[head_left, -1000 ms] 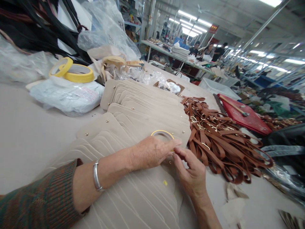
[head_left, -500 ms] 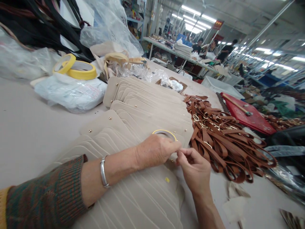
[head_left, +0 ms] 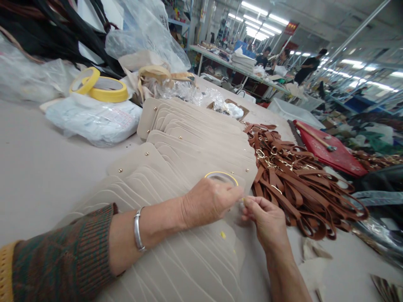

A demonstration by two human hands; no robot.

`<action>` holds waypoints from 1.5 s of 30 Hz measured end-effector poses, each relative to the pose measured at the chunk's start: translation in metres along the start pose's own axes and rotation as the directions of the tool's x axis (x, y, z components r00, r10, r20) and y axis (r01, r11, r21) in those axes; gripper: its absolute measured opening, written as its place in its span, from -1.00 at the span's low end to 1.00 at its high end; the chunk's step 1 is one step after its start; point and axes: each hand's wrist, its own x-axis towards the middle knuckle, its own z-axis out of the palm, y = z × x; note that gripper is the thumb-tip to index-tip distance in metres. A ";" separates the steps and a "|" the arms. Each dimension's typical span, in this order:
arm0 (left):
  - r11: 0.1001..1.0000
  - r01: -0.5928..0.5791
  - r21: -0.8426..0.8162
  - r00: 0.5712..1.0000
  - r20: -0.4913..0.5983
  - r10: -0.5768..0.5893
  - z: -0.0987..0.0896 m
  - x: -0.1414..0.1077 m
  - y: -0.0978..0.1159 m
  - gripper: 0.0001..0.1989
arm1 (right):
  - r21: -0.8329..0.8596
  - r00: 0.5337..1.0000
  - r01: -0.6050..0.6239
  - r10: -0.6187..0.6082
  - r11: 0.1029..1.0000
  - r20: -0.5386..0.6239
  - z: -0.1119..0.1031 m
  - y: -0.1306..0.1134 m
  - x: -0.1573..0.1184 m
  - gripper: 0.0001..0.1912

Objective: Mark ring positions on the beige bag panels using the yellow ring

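My left hand [head_left: 209, 201], wearing a silver bracelet at the wrist, is closed around a roll of yellow tape [head_left: 231, 177]; the roll's upper rim shows above my knuckles and the rest is hidden. Just right of it, my right hand [head_left: 267, 216] pinches a small yellow bit of tape [head_left: 244, 201] between thumb and fingertips. The two hands are slightly apart. Beneath them lie overlapping beige panels [head_left: 179, 159] with rounded corners and small gold-coloured studs. A yellow scrap [head_left: 223, 235] rests on the nearer panels.
Brown straps [head_left: 289, 180] with gold-coloured clasps are heaped to the right. Beyond them a brush lies on a red board [head_left: 330, 151]. At back left, yellow tape rolls [head_left: 108, 90] sit on a plastic-wrapped white packet [head_left: 94, 119]. Beige scraps [head_left: 311, 260] lie at front right. People work farther back.
My right hand has drawn away to the right from my left, opening a small gap. The left hand and the roll have shifted slightly right.
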 end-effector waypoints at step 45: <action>0.996 0.061 -0.059 0.986 0.156 -0.051 0.008 -0.002 -0.016 -0.95 | -0.683 0.848 0.509 -0.438 0.523 0.297 0.007 0.022 -0.016 -0.78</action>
